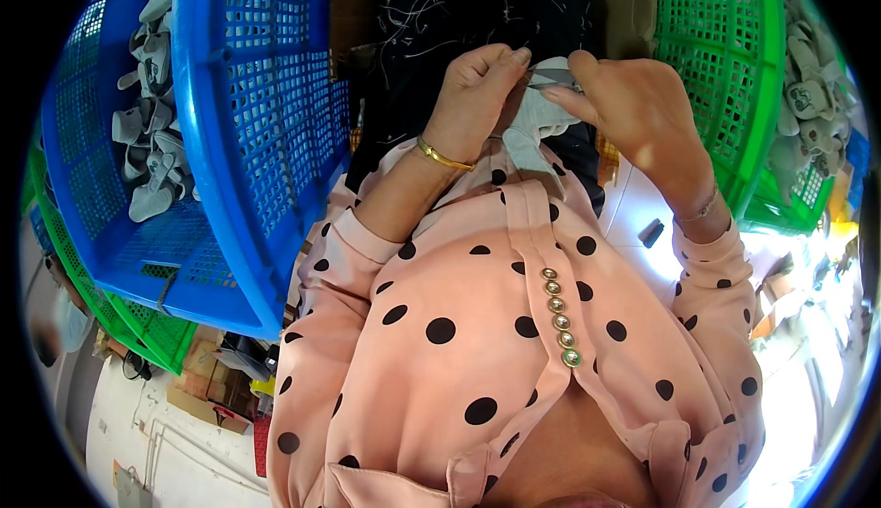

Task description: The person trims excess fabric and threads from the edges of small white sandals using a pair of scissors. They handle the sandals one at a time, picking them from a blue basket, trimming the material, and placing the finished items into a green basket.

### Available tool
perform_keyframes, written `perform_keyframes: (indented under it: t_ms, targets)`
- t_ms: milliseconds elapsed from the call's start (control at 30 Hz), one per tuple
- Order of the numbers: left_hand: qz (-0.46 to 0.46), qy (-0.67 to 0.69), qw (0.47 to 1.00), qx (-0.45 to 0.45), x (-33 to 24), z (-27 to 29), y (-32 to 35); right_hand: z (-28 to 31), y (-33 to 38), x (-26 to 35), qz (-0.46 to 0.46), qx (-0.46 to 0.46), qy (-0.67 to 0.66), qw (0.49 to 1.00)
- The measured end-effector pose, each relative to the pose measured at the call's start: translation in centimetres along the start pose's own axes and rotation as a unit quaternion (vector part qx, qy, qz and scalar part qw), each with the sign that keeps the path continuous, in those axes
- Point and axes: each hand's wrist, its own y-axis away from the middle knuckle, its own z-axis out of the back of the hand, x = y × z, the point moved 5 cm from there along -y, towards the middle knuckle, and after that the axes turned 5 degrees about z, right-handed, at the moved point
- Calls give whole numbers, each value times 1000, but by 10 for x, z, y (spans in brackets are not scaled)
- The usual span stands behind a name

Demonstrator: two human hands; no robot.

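Grey fabric piece (541, 109): we pinch it at chest height, left hand (473, 95) and right hand (633, 104) both clamped on it. Blue basket (248, 141) left, green basket (725, 67) right. Trimming or inspection step, likely; next calls for steady grip.

I see both hands meeting ahead of my chest, the left hand (477, 95) and the right hand (633, 104) pinching a small grey fabric piece (541, 104) between them. To my left stands a blue plastic lattice crate (266, 122) with grey fabric pieces (151, 122) lying in it, resting on a green plastic lattice crate (138, 324). To my right stands another green plastic lattice crate (734, 77), more grey pieces (812, 86) just beyond it.
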Motion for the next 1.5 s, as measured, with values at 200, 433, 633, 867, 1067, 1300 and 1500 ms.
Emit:
perform_keyframes:
  t_ms: [200, 433, 633, 867, 1067, 1300, 1500]
  targets:
    - [-1, -15, 1000, 26, 5, 0, 2, 2, -7, 16, 49, -37, 101, 993]
    - [-179, -108, 974, -89, -18, 29, 11, -9, -3, -8, -26, -118, 19, 993]
    - [-358, -661, 593, -287, -64, 37, 49, -37, 24, -15, 23, -170, -202, 964]
    - [-328, -623, 708, -50, -38, 19, 66, -52, 2, -25, -41, -159, -220, 962]
    - [-397, -634, 663, -13, -27, -2, 60, -59, -22, -31, -4, -209, -229, 951]
    - [-451, -672, 588, -16, -32, -17, 40, -60, -26, -37, -27, -307, -314, 898]
    - [-512, -658, 542, -106, -62, -20, 34, -15, 25, -4, -20, -228, -496, 837]
